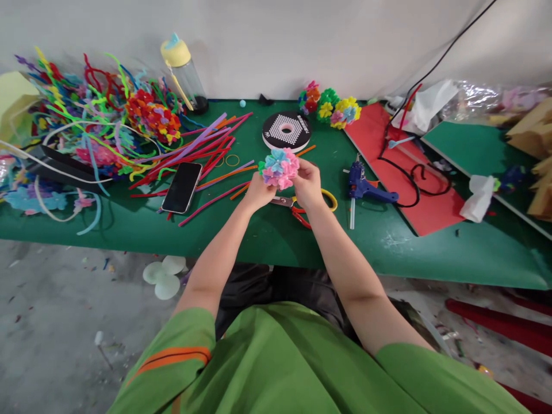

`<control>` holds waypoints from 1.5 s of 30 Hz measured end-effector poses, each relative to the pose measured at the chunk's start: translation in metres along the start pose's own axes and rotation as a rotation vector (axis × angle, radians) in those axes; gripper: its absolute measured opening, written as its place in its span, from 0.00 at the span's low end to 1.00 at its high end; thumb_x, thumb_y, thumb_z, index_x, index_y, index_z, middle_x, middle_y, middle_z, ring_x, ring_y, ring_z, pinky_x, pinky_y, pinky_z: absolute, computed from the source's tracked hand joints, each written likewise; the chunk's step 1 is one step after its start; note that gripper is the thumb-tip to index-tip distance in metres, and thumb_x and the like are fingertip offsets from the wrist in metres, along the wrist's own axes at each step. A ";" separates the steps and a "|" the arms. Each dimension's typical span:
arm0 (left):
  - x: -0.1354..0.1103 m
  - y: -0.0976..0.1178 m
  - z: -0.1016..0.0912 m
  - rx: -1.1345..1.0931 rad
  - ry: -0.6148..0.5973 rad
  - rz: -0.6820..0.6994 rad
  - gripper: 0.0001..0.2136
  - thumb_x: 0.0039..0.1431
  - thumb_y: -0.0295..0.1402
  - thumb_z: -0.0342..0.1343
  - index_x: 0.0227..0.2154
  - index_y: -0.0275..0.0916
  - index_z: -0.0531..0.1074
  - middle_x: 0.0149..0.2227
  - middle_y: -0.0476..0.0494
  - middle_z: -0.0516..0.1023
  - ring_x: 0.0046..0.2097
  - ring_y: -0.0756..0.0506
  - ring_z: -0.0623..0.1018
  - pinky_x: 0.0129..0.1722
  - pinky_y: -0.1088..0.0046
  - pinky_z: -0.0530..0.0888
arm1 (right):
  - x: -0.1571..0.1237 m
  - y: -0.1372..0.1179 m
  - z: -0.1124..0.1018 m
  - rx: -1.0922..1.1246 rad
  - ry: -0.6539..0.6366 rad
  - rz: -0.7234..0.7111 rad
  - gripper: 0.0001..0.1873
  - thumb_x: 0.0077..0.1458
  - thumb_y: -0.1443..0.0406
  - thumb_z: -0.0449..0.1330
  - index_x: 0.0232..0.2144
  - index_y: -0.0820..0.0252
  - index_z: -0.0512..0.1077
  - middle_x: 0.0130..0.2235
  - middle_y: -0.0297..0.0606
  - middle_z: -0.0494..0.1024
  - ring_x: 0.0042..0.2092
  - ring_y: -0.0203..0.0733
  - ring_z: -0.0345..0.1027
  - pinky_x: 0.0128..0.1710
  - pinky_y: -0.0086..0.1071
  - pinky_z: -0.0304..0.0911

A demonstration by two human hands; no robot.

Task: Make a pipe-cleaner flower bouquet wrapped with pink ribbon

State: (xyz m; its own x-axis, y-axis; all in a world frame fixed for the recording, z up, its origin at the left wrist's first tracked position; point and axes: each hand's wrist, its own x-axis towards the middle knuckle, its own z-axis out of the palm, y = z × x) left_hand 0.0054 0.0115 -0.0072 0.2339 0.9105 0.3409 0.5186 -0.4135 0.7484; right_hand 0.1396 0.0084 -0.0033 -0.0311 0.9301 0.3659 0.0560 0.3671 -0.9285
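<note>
Between my two hands, above the table's middle, is a ball of small pink and light-blue flowers. My left hand is closed on its lower left side, and my right hand grips its right edge with bent fingers. Some fingertips are hidden behind the flowers. Scissors with yellow and red handles lie under my right wrist. Just beyond the flower ball is a round black-and-white spool.
To the left are loose pipe cleaners, a phone, a heap of coloured flowers and a bottle. On the right, a blue glue gun lies beside a red board. More flower balls stand at the back.
</note>
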 end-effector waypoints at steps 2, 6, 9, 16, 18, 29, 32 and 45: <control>-0.001 0.000 0.000 -0.007 -0.001 0.014 0.03 0.50 0.30 0.56 0.24 0.39 0.69 0.29 0.43 0.77 0.39 0.42 0.77 0.44 0.65 0.73 | -0.001 -0.001 0.000 0.000 -0.009 -0.018 0.14 0.51 0.52 0.58 0.33 0.54 0.73 0.35 0.35 0.75 0.38 0.38 0.70 0.33 0.34 0.67; -0.004 0.004 -0.001 -0.112 0.005 0.014 0.08 0.52 0.34 0.55 0.21 0.40 0.65 0.25 0.45 0.75 0.32 0.46 0.76 0.36 0.68 0.74 | -0.002 -0.004 0.001 0.022 0.014 -0.042 0.10 0.53 0.56 0.57 0.31 0.54 0.74 0.39 0.35 0.74 0.42 0.39 0.69 0.41 0.38 0.68; -0.007 0.009 0.000 -0.223 0.031 0.000 0.11 0.52 0.38 0.57 0.21 0.40 0.63 0.24 0.47 0.73 0.29 0.47 0.74 0.32 0.69 0.73 | -0.002 -0.006 0.002 0.065 0.048 -0.069 0.09 0.53 0.58 0.57 0.26 0.54 0.73 0.40 0.36 0.72 0.43 0.40 0.69 0.45 0.42 0.68; -0.010 0.011 0.001 -0.262 0.085 0.042 0.06 0.52 0.37 0.58 0.28 0.41 0.68 0.36 0.44 0.75 0.40 0.46 0.76 0.43 0.65 0.74 | -0.005 -0.009 0.004 0.005 0.040 -0.034 0.11 0.56 0.61 0.52 0.26 0.56 0.71 0.43 0.40 0.71 0.46 0.42 0.68 0.45 0.43 0.69; -0.009 0.009 0.001 -0.226 0.077 0.032 0.05 0.53 0.37 0.57 0.28 0.42 0.69 0.36 0.44 0.74 0.41 0.46 0.75 0.46 0.64 0.73 | -0.005 -0.010 0.005 0.018 0.007 -0.017 0.12 0.57 0.59 0.52 0.28 0.55 0.72 0.44 0.40 0.71 0.47 0.41 0.68 0.45 0.41 0.69; -0.004 -0.005 0.004 -0.229 0.120 0.028 0.05 0.56 0.37 0.54 0.28 0.42 0.70 0.38 0.46 0.76 0.46 0.46 0.75 0.50 0.65 0.71 | -0.003 -0.012 -0.001 -0.161 0.033 -0.212 0.07 0.50 0.57 0.61 0.26 0.51 0.71 0.47 0.34 0.68 0.50 0.45 0.65 0.47 0.48 0.66; -0.003 -0.004 0.003 -0.254 0.102 -0.022 0.07 0.55 0.37 0.56 0.26 0.41 0.69 0.35 0.46 0.75 0.44 0.46 0.76 0.50 0.64 0.71 | -0.004 -0.013 -0.006 -0.223 0.052 -0.245 0.09 0.48 0.56 0.63 0.24 0.52 0.70 0.48 0.34 0.68 0.51 0.47 0.64 0.47 0.49 0.66; -0.004 0.013 -0.013 -0.067 -0.070 0.388 0.16 0.60 0.46 0.46 0.30 0.40 0.71 0.34 0.44 0.76 0.42 0.46 0.74 0.43 0.68 0.72 | 0.003 -0.021 -0.027 0.016 -0.317 -0.264 0.30 0.45 0.56 0.66 0.51 0.46 0.62 0.41 0.33 0.77 0.45 0.43 0.73 0.48 0.44 0.68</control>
State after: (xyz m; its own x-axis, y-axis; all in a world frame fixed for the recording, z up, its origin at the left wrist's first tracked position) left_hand 0.0001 0.0027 0.0088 0.4590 0.6834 0.5677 0.3267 -0.7240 0.6075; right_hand 0.1649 0.0034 0.0190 -0.3487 0.7541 0.5566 -0.0110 0.5905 -0.8070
